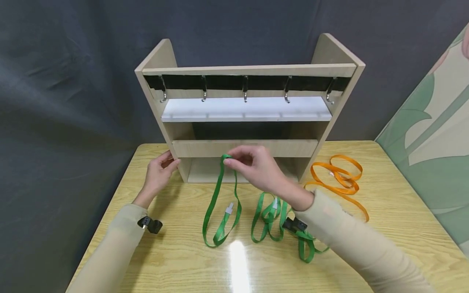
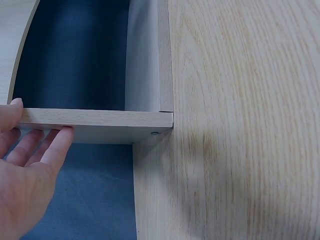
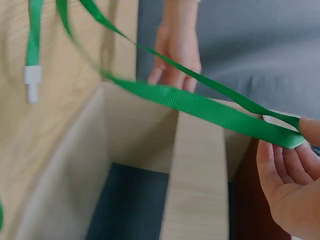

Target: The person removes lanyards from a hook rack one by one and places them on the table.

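My right hand (image 1: 258, 167) pinches the top of a green lanyard (image 1: 216, 199), whose loop hangs down in front of the wooden shelf unit (image 1: 245, 148). The lanyard's white clip (image 1: 229, 208) dangles low over the table. In the right wrist view the green strap (image 3: 200, 107) stretches from between thumb and fingers across the shelf boards. My left hand (image 1: 160, 173) holds the front edge of the shelf's left side panel (image 2: 100, 117), thumb on one face and fingers on the other. Several metal hooks (image 1: 245, 91) line the upper rail.
Two more green lanyards lie on the table, one in the middle (image 1: 269, 219) and one partly under my right wrist (image 1: 307, 246). An orange lanyard (image 1: 340, 183) lies in loops at the right. Dark cloth (image 1: 242, 32) covers the wall behind; a leaf-patterned panel (image 1: 436, 130) stands right.
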Tool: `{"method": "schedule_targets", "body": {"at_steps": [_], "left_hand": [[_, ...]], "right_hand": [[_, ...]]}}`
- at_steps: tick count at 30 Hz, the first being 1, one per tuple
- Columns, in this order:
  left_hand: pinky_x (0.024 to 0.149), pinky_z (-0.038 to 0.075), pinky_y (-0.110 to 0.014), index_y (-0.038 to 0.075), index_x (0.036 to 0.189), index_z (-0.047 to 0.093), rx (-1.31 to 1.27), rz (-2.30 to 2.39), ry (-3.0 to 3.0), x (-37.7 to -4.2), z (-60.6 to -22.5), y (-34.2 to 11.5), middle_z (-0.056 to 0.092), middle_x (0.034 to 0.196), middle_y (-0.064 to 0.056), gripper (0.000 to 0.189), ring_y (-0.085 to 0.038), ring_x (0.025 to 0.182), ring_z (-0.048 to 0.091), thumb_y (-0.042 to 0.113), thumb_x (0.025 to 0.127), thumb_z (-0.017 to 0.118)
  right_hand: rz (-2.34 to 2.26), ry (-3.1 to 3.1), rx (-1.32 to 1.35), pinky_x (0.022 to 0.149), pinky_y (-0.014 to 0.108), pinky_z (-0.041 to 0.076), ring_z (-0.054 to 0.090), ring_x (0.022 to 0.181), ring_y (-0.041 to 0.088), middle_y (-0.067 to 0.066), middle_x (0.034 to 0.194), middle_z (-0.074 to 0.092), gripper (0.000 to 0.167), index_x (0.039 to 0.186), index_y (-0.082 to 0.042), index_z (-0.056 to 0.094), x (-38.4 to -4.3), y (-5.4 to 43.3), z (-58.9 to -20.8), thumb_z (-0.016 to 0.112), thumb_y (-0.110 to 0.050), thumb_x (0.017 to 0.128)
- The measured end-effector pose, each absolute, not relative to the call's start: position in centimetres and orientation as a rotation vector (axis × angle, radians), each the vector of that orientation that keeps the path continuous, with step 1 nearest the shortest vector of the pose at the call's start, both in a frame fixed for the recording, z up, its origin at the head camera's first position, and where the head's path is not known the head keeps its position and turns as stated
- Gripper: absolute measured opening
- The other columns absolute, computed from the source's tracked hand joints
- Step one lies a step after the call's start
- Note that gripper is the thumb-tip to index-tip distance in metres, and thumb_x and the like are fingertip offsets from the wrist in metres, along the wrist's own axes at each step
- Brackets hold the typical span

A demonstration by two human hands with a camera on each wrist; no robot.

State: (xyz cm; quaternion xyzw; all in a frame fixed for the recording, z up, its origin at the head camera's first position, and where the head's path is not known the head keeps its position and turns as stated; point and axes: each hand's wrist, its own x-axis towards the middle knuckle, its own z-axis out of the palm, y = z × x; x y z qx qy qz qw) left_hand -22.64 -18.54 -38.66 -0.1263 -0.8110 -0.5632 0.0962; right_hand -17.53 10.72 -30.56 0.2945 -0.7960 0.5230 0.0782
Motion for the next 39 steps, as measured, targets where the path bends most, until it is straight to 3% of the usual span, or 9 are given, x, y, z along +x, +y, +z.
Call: {"method": "schedule_targets", "body": {"at_steps": [13,22,29,39], "left_hand": [[0.080,0.053,-0.025,-0.010,0.131,0.051,-0.389,-1.661,-2.388,-22.8,-38.6,-18.5,0.055,0.124,-0.029,0.040,-0.040,0.110,0.055,-0.002,0.093,0.060],[0.080,0.052,-0.024,-0.010,0.130,0.052,-0.380,-1.668,-2.376,-22.8,-38.7,-18.6,0.055,0.124,-0.029,0.040,-0.040,0.110,0.055,-0.003,0.092,0.060],[0.079,0.052,-0.022,-0.010,0.129,0.053,-0.378,-1.663,-2.382,-22.6,-38.6,-18.5,0.055,0.123,-0.029,0.039,-0.040,0.109,0.056,-0.003,0.092,0.060],[0.080,0.053,-0.030,-0.010,0.130,0.052,-0.368,-1.685,-2.380,-22.6,-38.7,-18.5,0.055,0.123,-0.029,0.039,-0.040,0.109,0.055,-0.002,0.092,0.060]], "right_hand": [[1.462,-2.501,0.927,0.069,0.023,0.055,0.064,0.075,0.007,-0.002,0.085,0.068,0.012,0.097,-0.005,0.072,-17.7,9.4,-37.0,0.070,-0.012,0.089],[1.388,-2.657,1.016,0.074,0.021,0.053,0.065,0.087,0.008,0.001,0.099,0.071,0.018,0.103,-0.006,0.074,-16.7,8.7,-39.7,0.070,-0.016,0.089],[1.433,-2.776,1.039,0.071,0.018,0.052,0.065,0.084,0.004,-0.001,0.096,0.071,0.021,0.105,-0.004,0.073,-15.6,8.8,-42.0,0.070,-0.016,0.089],[1.286,-2.856,1.216,0.065,0.013,0.050,0.061,0.078,-0.002,-0.004,0.092,0.070,0.016,0.101,-0.005,0.074,-14.2,9.5,-45.2,0.071,-0.015,0.088]]}}
